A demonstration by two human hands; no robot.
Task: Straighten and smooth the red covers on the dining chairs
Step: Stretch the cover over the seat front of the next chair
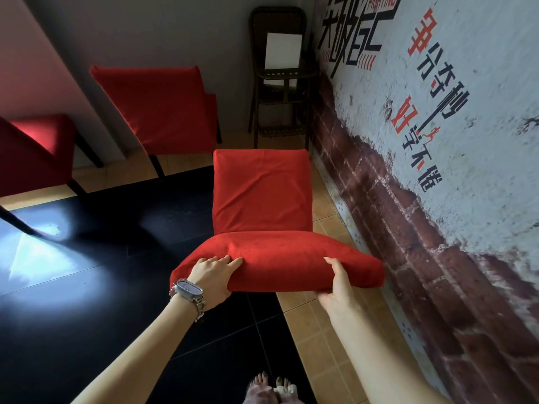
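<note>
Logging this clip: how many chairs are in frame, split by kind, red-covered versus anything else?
Red fabric-covered dining chairs: 3 (near chair, middle chair, far-left chair)
Dark woven high chair: 1
Total: 4

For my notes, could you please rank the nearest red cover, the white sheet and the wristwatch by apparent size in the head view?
Largest: nearest red cover
Then: white sheet
Smallest: wristwatch, despite being nearest the camera.
</note>
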